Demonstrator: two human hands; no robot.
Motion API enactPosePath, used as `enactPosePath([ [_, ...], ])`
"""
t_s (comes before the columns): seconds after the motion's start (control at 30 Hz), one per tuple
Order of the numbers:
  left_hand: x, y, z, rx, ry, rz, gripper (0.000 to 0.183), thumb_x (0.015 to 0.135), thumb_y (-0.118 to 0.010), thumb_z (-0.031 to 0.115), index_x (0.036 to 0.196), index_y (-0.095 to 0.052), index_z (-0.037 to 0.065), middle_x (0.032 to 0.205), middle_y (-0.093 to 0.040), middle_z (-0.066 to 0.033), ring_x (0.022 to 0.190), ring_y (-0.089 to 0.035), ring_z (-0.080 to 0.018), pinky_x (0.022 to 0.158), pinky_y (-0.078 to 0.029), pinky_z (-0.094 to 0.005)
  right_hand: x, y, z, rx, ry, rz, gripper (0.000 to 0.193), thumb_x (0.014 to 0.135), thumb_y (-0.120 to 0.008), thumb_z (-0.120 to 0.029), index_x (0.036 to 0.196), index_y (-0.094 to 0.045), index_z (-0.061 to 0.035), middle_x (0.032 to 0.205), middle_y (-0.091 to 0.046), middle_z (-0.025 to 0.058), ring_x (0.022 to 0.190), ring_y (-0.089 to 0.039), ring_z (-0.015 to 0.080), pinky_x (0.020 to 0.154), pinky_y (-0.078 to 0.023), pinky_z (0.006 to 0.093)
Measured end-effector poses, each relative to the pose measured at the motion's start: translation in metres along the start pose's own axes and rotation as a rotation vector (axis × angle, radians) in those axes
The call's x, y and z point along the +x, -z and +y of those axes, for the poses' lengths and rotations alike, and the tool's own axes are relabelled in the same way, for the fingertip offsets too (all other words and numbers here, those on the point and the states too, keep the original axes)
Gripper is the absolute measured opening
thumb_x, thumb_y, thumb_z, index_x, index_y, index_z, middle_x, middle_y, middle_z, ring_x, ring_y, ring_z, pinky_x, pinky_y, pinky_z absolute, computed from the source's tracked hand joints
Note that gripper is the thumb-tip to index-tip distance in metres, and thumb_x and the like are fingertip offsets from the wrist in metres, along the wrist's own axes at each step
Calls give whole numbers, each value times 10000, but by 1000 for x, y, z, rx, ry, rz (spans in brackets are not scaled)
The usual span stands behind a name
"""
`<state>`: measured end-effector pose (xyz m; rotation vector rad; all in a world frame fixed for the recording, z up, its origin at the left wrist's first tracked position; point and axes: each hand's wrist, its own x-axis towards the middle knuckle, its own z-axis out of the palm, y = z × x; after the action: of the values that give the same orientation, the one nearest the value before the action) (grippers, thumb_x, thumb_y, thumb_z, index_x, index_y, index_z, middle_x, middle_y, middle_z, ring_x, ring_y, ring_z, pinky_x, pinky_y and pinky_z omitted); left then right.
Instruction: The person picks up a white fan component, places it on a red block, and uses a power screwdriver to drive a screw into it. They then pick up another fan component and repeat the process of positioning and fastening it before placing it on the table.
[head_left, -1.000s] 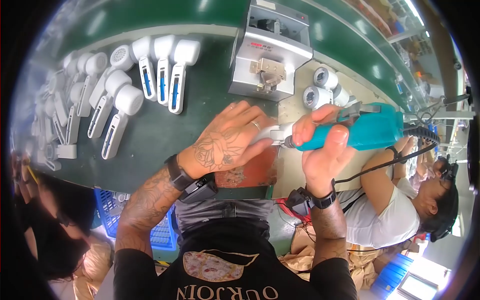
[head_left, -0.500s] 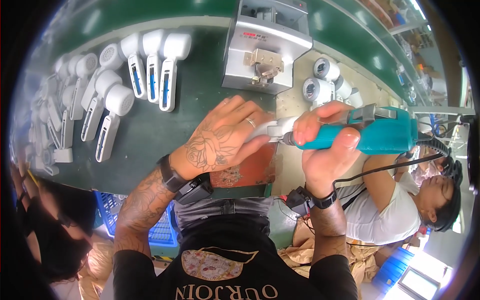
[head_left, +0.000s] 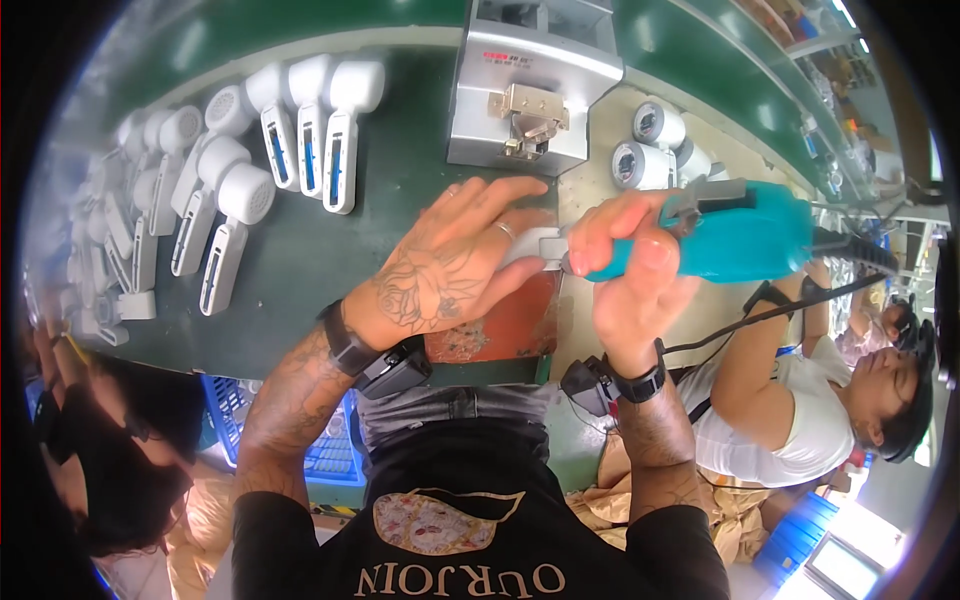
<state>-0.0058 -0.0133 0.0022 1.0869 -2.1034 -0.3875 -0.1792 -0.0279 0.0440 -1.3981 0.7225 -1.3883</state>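
Over the dark green work surface, my left hand (head_left: pixel 440 262) presses a white plastic handle-like piece (head_left: pixel 537 246) between its thumb and fingers. Most of that piece lies hidden under the hand. My right hand (head_left: pixel 640 275) is wrapped round a teal electric screwdriver (head_left: pixel 755 230), held sideways with its cable end to the right. Its tip points left and meets, or nearly meets, the near end of the white piece; my fingers cover the exact contact. A reddish worn patch (head_left: pixel 500 325) of the surface shows below the two hands.
A silver box-shaped machine (head_left: pixel 500 128) stands ahead. White round-headed devices with slotted handles (head_left: pixel 341 160) crowd the left; several round white heads (head_left: pixel 645 165) lie right of the machine. A black cable (head_left: pixel 745 325) trails right, towards a co-worker (head_left: pixel 790 410). A blue basket (head_left: pixel 335 450) sits below the table edge.
The screwdriver and my right hand have shifted slightly left and away from me, and less of the white piece shows. My left hand keeps its hold, moved only slightly.
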Motion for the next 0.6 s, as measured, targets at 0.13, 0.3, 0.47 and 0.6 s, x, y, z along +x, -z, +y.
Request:
enactPosePath([
  [0.13, -7, 15, -5, 6, -48, -87, 396, 817, -708, 200, 1178, -640, 50, 1228, -594, -103, 1035, -569, -312, 922, -456, -426, -13, -2, 10, -46, -112, 112, 363, 946, -580, -372, 989, -517, -17, 704, -509, 82, 623, -498, 209, 581, -433, 334],
  [0.3, -32, 11, 22, 213, -328, 10, 218, 822, -592, 121, 1025, -633, 54, 1125, -650, -137, 945, -656, -307, 824, -548, -406, -51, -2, -43, 423, -144, 390, 409, 972, -517, -490, 997, -522, -82, 639, -409, 3, 569, -399, 104, 528, -330, 268],
  [0.47, -70, 82, 18, 8, 228, 190, 344, 823, -767, 217, 1101, -668, 41, 986, -682, -124, 917, -664, -294, 799, -546, -377, -80, -2, -65, 160, 44, 299, 522, 987, -457, -573, 941, -446, -53, 610, -385, 0, 480, -348, 92, 457, -299, 220],
  [0.6, -126, 163, -53, 161, 636, 850, 389, 905, -660, 159, 1213, -565, -59, 1152, -638, -237, 1076, -624, -374, 946, -483, -396, -94, 5, -56, 44, 46, 249, 573, 947, -506, -619, 950, -446, -49, 601, -397, 11, 476, -372, 99, 449, -317, 223],
])
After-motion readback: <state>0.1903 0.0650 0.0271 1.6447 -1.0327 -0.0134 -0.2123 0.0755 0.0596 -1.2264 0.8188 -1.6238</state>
